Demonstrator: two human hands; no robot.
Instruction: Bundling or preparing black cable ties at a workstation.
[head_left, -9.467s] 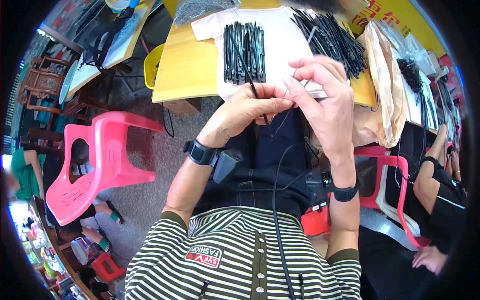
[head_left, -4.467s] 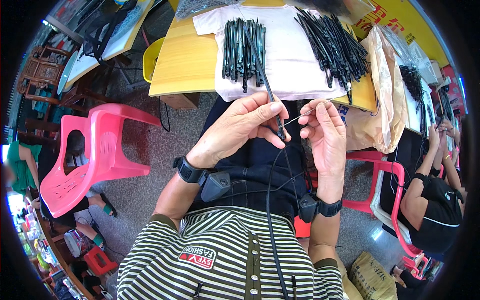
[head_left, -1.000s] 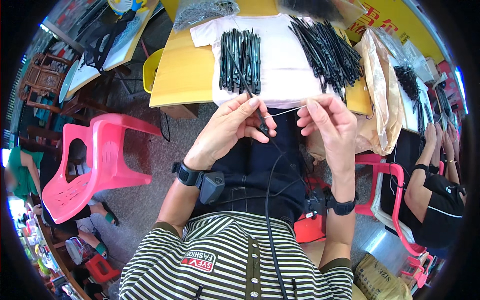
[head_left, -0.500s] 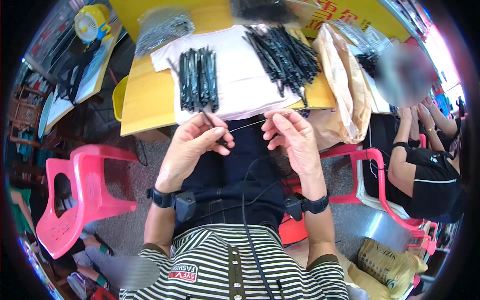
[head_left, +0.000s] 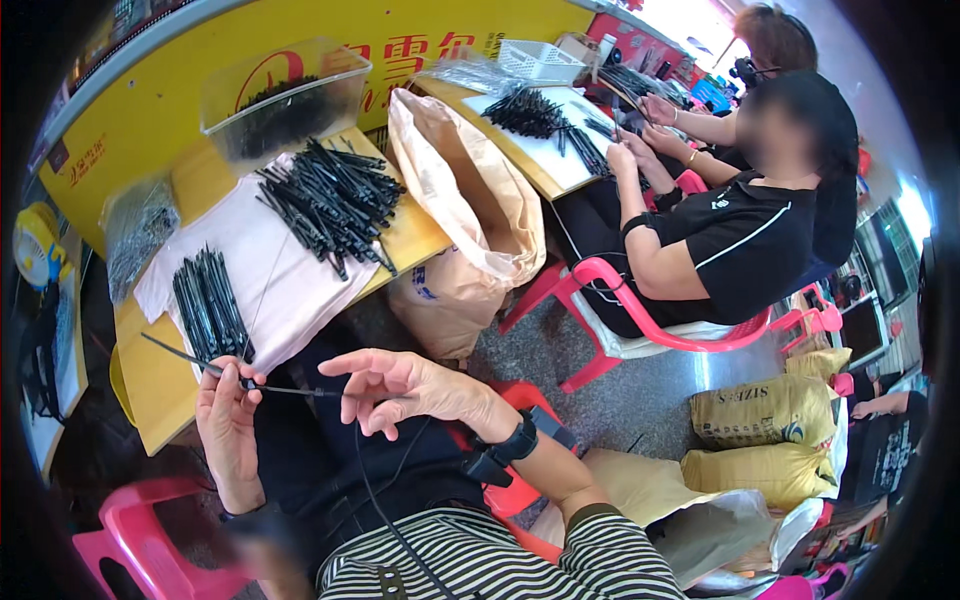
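My left hand [head_left: 232, 425] pinches a thin black strip [head_left: 295, 390] between thumb and fingers; one tail slants up to the left and the other reaches toward my right hand. My right hand [head_left: 405, 390] is open beside that end, its fingers spread and partly bent; whether a fingertip touches the strip I cannot tell. Beyond my left hand, a neat row of black strips [head_left: 210, 305] lies on a pale pink cloth [head_left: 240, 225]. Farther right, a loose pile of similar strips [head_left: 330, 205] rests on the cloth and the wooden table [head_left: 152, 400].
A clear plastic tub [head_left: 340, 85] with dark pieces and a clear bag [head_left: 140, 230] stand behind the cloth. To the right is an open beige sack [head_left: 440, 140]. A co-worker [head_left: 720, 240] sits beyond it on a pink chair [head_left: 690, 342]. Full yellow sacks [head_left: 760, 410] lie on the floor.
The view has swung to the right and tilted, showing more of the co-workers. My right hand has opened; the thin wire earlier stretched between both hands no longer shows there.
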